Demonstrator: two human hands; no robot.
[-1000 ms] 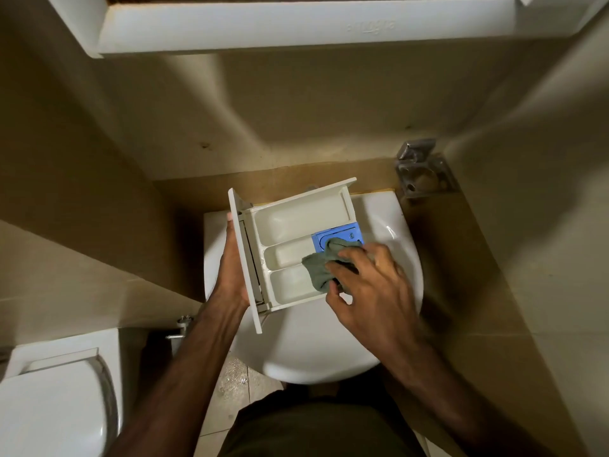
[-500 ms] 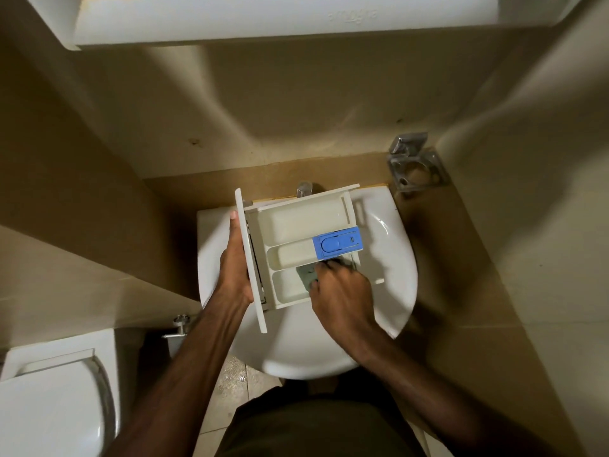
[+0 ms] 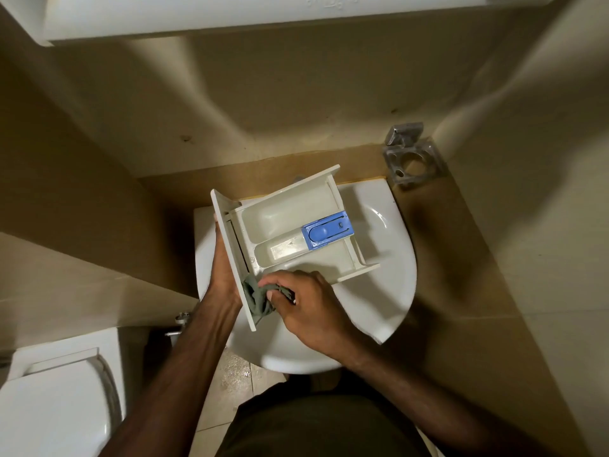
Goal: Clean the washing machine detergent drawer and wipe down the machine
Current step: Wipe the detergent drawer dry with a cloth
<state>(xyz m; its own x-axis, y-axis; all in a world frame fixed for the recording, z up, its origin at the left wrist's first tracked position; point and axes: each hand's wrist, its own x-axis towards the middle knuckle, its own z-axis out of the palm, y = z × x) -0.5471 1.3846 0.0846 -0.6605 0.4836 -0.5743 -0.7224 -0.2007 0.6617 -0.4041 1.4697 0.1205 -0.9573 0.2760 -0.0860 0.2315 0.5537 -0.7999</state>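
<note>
Right hand [image 3: 306, 305] has its fingers curled round a bunched grey-green cloth [image 3: 258, 296], pressing it into the corner where the detergent drawer [image 3: 286, 222] meets its front panel [image 3: 230, 255], at the panel's near end. Left hand [image 3: 221, 258] grips the outer face of that panel, holding the drawer over the white sink [image 3: 392, 258]. Drawer's long axis runs from the panel away toward the blue insert [image 3: 328, 229], so the uncleaned compartments lie beyond and right of the cloth; judged: the right hand is the nearer one to sweep along that axis, the left only steadies.
</note>
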